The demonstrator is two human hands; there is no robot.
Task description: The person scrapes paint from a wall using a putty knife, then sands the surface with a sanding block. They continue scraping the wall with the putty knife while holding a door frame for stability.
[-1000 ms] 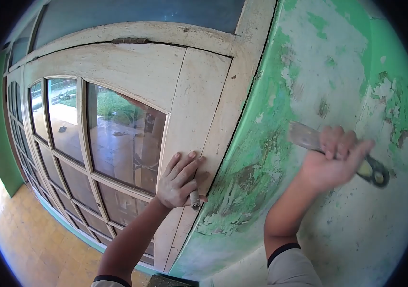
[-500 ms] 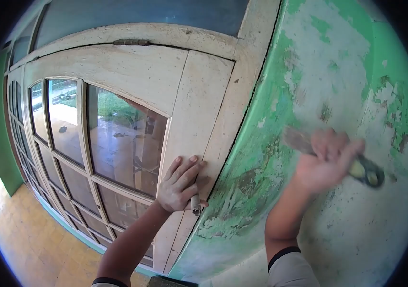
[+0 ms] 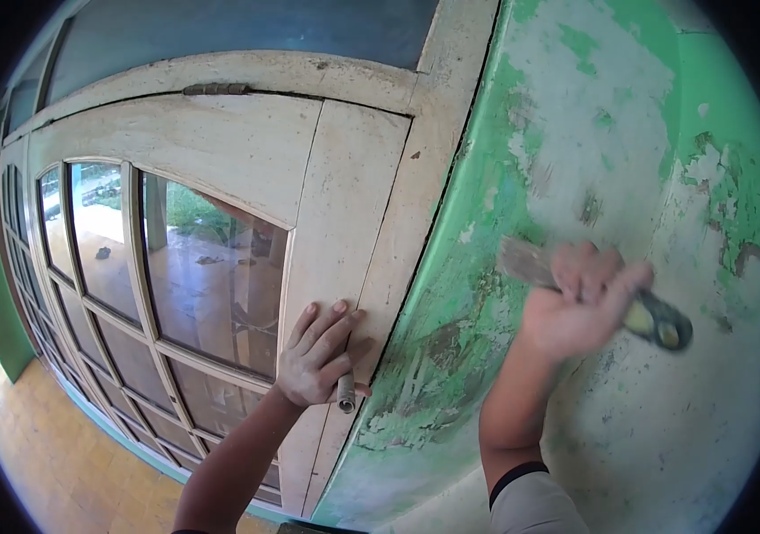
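Note:
My right hand (image 3: pixel 580 303) is wrapped around a paint scraper with a black and yellow-green handle (image 3: pixel 656 322). The scraper's wide, dirty blade (image 3: pixel 527 261) points left and lies close over the peeling green wall (image 3: pixel 451 356). On the white wooden door (image 3: pixel 353 169), my left hand (image 3: pixel 319 356) lies with its fingers stretched out. A metal door handle (image 3: pixel 345 392) sticks out beside the thumb, partly covered by that hand, whose thumb tip shows past it.
Glass panes (image 3: pixel 211 267) in a wooden grid fill the door to the left. A hinge (image 3: pixel 215 89) sits on its upper edge. Yellow tiled floor (image 3: pixel 113 454) runs along the lower left. Bare, whitish patches (image 3: pixel 594 116) spread over the upper wall.
The whole view has shifted, so door, wall and both hands appear further left and slightly lower. The right hand keeps its hold on the scraper; the left stays on the door.

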